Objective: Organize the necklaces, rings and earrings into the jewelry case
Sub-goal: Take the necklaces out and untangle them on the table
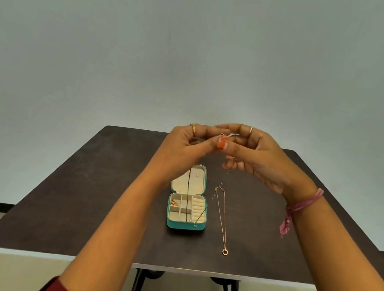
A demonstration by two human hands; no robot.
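My left hand (186, 142) and my right hand (260, 156) are raised above the table with their fingertips together, pinching the ends of a thin dark necklace (188, 195). Its chain hangs down in a loop into the open teal jewelry case (185, 226), and the bottom of the loop reaches the case's front right corner. A few tiny pale beads (221, 184) dangle below my right hand. A gold necklace (222, 221) with a ring pendant lies stretched out on the table right of the case. Small gold pieces (174, 203) sit in a left compartment.
The dark table (76, 189) holds the case near its middle. The case lid (194, 184) lies open flat toward the far side. A pink thread band is tied on my right wrist. Table legs and my maroon clothing show below the near edge.
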